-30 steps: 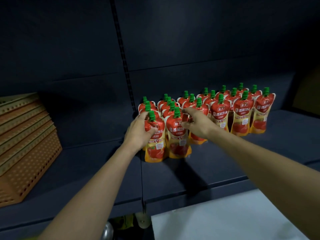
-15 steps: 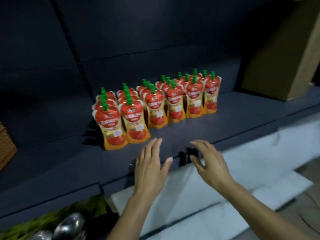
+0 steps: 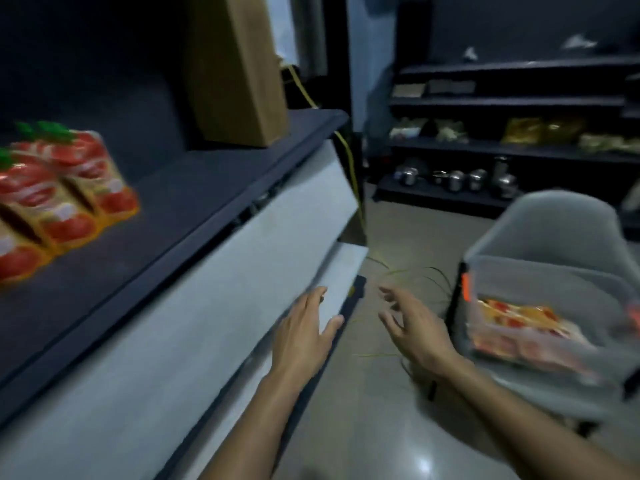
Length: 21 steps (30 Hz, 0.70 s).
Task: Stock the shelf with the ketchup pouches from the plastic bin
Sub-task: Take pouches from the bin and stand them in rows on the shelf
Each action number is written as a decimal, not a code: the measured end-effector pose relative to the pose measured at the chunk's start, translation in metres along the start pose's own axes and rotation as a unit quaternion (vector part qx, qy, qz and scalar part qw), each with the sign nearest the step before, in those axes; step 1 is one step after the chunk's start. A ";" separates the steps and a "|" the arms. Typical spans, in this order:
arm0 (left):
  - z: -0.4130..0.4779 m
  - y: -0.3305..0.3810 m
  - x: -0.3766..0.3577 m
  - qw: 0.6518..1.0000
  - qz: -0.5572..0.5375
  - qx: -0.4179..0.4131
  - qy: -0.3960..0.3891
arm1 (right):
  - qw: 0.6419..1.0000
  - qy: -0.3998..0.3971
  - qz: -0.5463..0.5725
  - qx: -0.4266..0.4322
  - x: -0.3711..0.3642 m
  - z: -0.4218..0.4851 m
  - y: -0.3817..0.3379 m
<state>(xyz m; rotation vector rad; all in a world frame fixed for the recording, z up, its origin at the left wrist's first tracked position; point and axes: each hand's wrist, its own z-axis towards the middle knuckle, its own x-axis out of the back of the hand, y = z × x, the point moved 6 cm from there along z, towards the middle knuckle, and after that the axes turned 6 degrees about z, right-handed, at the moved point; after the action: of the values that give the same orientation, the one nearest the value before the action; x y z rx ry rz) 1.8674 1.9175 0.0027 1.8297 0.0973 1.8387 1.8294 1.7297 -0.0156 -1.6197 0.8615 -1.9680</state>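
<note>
1. Pouches on display: the shelved pouches (image 3: pixel 62 188) stand in a blurred cluster at the far left of the shelf (image 3: pixel 194 202), set back from its front edge. Bare deck runs right from them to a cardboard box (image 3: pixel 235 71) at the shelf's right end.
2. Below the shelf's front edge a white panel (image 3: pixel 207 306) slopes down toward the hands.
3. Left hand (image 3: pixel 304 337): fingers straight and slightly spread, holding nothing, over the panel's lower right end and below the shelf edge.
4. Right hand (image 3: pixel 415 334): just beside the left, not touching it. Fingers spread and loosely bent, holding nothing. It hangs over open floor (image 3: pixel 398 427), with a gap of floor between it and the bin.
5. Plastic bin (image 3: pixel 554 282): translucent, sitting on a grey chair (image 3: pixel 554 220) at right. The binned pouches (image 3: pixel 519 327) lie flat inside.
6. Far shelving (image 3: pixel 519 102) stands well apart, behind the chair.
7. Half a second ago the shelved pouches sat mid-view and both hands hovered at the shelf's front edge. The view has since swung right, the hands have dropped off the shelf, and the bin and chair have come into sight.
</note>
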 end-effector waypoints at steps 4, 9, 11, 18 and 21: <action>0.043 0.081 -0.060 0.995 -0.025 -0.077 -0.061 | 0.994 0.049 0.030 -0.098 0.059 -0.008 0.092; 0.083 0.157 -0.136 0.980 -0.045 -0.136 -0.139 | 0.975 0.102 0.038 -0.194 0.109 -0.009 0.190; 0.099 0.181 -0.168 0.973 -0.056 -0.147 -0.167 | 0.966 0.118 0.055 -0.222 0.121 -0.004 0.229; 0.181 0.255 -0.305 0.951 -0.090 -0.136 -0.264 | 0.925 0.146 0.091 -0.339 0.156 0.016 0.384; 0.204 0.282 -0.370 0.933 -0.108 -0.110 -0.324 | 0.897 0.139 0.098 -0.408 0.165 0.018 0.451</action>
<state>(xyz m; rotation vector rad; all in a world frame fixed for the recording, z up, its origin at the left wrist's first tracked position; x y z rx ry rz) 1.9459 1.4584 -0.2002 2.0660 -0.1390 0.9840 1.7908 1.2949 -0.2176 -1.5443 2.0879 -1.8108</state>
